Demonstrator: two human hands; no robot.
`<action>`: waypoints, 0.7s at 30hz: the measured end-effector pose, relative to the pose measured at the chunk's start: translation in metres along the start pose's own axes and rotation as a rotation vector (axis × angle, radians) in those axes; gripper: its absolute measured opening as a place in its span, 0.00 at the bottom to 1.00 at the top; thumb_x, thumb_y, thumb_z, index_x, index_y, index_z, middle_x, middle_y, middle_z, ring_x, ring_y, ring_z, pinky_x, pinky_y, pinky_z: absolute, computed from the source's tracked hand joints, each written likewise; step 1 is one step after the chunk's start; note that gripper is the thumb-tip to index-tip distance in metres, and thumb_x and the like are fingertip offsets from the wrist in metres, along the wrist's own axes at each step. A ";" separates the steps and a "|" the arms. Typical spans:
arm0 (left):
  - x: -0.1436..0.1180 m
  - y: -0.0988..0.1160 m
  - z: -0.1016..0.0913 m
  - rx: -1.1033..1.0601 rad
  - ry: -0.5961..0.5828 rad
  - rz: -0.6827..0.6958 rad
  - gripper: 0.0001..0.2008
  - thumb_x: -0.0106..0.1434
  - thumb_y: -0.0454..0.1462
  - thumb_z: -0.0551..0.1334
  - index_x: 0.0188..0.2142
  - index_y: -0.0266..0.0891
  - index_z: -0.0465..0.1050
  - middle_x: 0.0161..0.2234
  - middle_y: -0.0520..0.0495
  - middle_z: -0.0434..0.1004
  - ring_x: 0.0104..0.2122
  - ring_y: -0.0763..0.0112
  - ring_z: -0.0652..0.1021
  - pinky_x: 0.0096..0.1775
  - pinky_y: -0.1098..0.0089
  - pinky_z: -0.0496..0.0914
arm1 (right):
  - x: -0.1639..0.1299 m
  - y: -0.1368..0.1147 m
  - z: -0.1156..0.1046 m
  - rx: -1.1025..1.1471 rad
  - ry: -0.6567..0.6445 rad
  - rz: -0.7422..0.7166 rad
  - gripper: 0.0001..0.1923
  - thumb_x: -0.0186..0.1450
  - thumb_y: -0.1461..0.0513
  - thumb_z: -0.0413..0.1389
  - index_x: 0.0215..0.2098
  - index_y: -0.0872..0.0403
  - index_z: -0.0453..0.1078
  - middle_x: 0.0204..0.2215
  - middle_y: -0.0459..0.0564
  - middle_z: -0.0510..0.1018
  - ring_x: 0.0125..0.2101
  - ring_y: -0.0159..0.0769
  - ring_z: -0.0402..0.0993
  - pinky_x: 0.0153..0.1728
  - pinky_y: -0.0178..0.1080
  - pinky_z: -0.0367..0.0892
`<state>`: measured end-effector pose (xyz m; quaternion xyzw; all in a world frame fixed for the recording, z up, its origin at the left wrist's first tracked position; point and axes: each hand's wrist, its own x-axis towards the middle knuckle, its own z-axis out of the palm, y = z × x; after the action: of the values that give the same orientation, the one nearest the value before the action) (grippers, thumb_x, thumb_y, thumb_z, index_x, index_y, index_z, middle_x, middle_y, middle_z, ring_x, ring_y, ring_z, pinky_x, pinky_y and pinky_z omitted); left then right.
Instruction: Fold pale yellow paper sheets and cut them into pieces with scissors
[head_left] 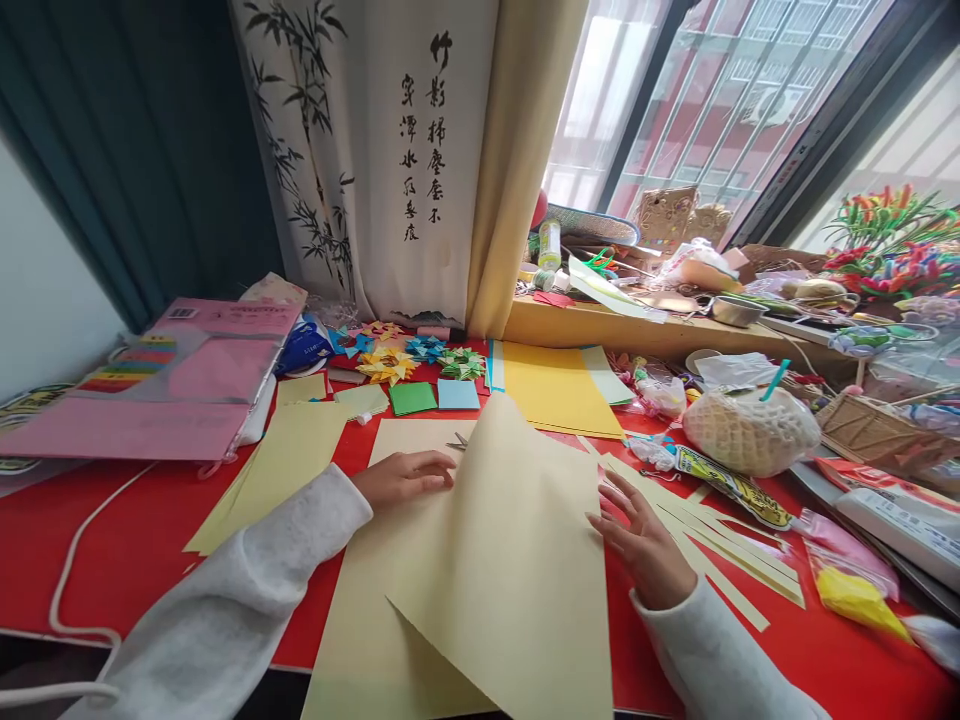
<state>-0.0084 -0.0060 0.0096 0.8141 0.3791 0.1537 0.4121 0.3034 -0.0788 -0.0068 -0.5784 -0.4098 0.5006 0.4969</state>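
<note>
A large pale-yellow sheet of paper (540,540) curls up in front of me, its left side lifted and bent over. Another pale-yellow sheet (360,610) lies flat beneath it. My left hand (405,475) rests on the flat sheet, fingers stretched toward the curl, holding nothing. Beside the curled sheet's right edge, my right hand (645,535) has its fingers spread; the fingertips are at or very near that edge. Just past my left fingertips, the tips of scissors (457,441) show, the remainder hidden behind the curl.
Cut paper strips (720,540) lie to the right, more pale sheets (281,470) to the left. Behind are small square papers (412,398), folded paper flowers (390,362) and golden-yellow sheets (555,385). A pink package (217,370) stands left; a foam-netted fruit (752,428) sits right.
</note>
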 end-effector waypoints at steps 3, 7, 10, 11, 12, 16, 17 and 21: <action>0.002 -0.007 0.002 0.205 0.073 0.074 0.16 0.60 0.43 0.49 0.45 0.41 0.63 0.45 0.48 0.68 0.46 0.70 0.68 0.48 0.69 0.61 | 0.002 0.008 -0.016 -0.135 -0.055 -0.105 0.44 0.45 0.53 0.61 0.56 0.46 0.46 0.58 0.55 0.47 0.53 0.48 0.54 0.38 0.40 0.68; 0.005 -0.020 0.013 0.601 0.195 0.001 0.28 0.58 0.48 0.48 0.54 0.35 0.54 0.55 0.38 0.54 0.55 0.61 0.55 0.53 0.60 0.51 | -0.011 0.000 -0.053 -0.234 -0.082 -0.114 0.46 0.49 0.51 0.56 0.59 0.49 0.37 0.55 0.59 0.54 0.48 0.49 0.61 0.35 0.44 0.69; 0.007 -0.021 0.024 0.734 0.136 -0.084 0.36 0.57 0.54 0.44 0.57 0.30 0.46 0.59 0.34 0.42 0.58 0.58 0.46 0.54 0.57 0.47 | -0.023 -0.017 -0.093 -0.249 -0.114 -0.012 0.48 0.49 0.52 0.56 0.59 0.47 0.33 0.47 0.58 0.67 0.39 0.49 0.70 0.30 0.47 0.71; 0.008 -0.019 0.028 0.769 0.119 -0.099 0.37 0.57 0.54 0.42 0.57 0.29 0.45 0.59 0.34 0.40 0.58 0.58 0.45 0.54 0.57 0.47 | -0.026 -0.023 -0.108 -0.257 -0.103 0.007 0.48 0.49 0.53 0.57 0.59 0.45 0.33 0.46 0.57 0.68 0.39 0.50 0.70 0.29 0.47 0.71; 0.008 -0.016 0.030 0.808 0.108 -0.110 0.37 0.58 0.54 0.41 0.57 0.28 0.44 0.59 0.33 0.40 0.58 0.58 0.46 0.53 0.58 0.49 | -0.027 -0.028 -0.122 -0.269 -0.108 0.026 0.48 0.48 0.54 0.58 0.59 0.43 0.35 0.47 0.56 0.68 0.40 0.50 0.70 0.29 0.46 0.71; 0.019 0.005 0.029 0.956 0.095 -0.133 0.33 0.59 0.50 0.46 0.57 0.27 0.44 0.55 0.31 0.53 0.53 0.55 0.59 0.45 0.61 0.61 | -0.030 -0.044 -0.166 -0.361 -0.105 0.010 0.36 0.47 0.57 0.60 0.53 0.39 0.56 0.50 0.52 0.64 0.47 0.49 0.63 0.38 0.42 0.69; 0.025 0.011 0.027 0.980 0.103 -0.134 0.30 0.60 0.45 0.47 0.56 0.29 0.46 0.53 0.31 0.56 0.50 0.55 0.63 0.41 0.61 0.63 | -0.031 -0.047 -0.171 -0.377 -0.109 -0.006 0.32 0.47 0.57 0.60 0.50 0.38 0.60 0.52 0.50 0.61 0.49 0.49 0.61 0.39 0.42 0.68; 0.058 0.026 0.022 1.069 0.098 -0.051 0.18 0.58 0.28 0.48 0.49 0.34 0.60 0.46 0.36 0.66 0.41 0.61 0.71 0.32 0.66 0.64 | -0.040 -0.059 -0.168 -0.282 -0.130 0.104 0.26 0.49 0.58 0.59 0.47 0.36 0.63 0.54 0.45 0.56 0.49 0.49 0.60 0.40 0.43 0.68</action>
<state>0.0552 0.0151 0.0132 0.8928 0.4431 -0.0330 -0.0745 0.4639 -0.1357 0.0586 -0.6293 -0.4770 0.4992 0.3567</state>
